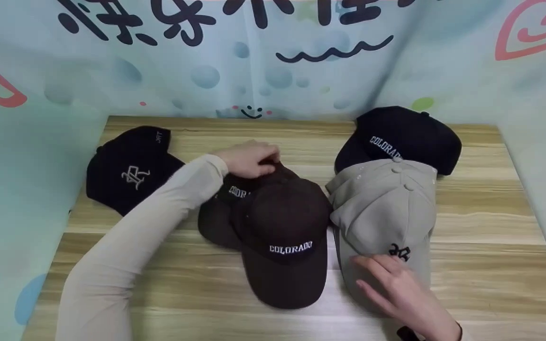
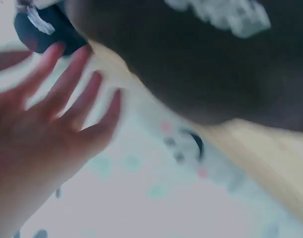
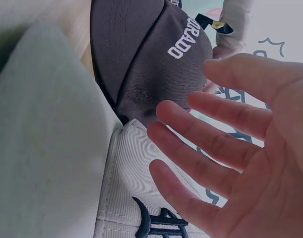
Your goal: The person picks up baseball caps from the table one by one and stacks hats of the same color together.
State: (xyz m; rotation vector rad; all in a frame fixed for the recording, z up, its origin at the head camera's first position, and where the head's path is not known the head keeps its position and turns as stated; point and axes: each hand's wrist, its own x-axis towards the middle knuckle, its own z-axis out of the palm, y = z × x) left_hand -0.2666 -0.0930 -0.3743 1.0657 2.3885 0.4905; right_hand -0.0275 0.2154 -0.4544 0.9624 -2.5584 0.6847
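Two or more dark brown caps (image 1: 292, 213) lettered COLORADO overlap in the middle of the table. My left hand (image 1: 247, 159) is at the rear edge of the brown caps; in the left wrist view its fingers (image 2: 67, 94) are spread and blurred beside a dark cap (image 2: 201, 59). Stacked grey caps (image 1: 382, 213) with a black emblem lie to the right. Over their front, near the emblem, is my right hand (image 1: 403, 291); the right wrist view shows this hand (image 3: 230, 148) with fingers apart, holding nothing. Whether it touches the grey cap (image 3: 136, 168) I cannot tell.
A black cap (image 1: 135, 170) with an R-like emblem lies at the left, beside my left sleeve. Behind the grey stack sits a black COLORADO cap (image 1: 405, 135). A printed curtain (image 1: 254, 90) stands along the rear edge of the wooden table (image 1: 486, 227).
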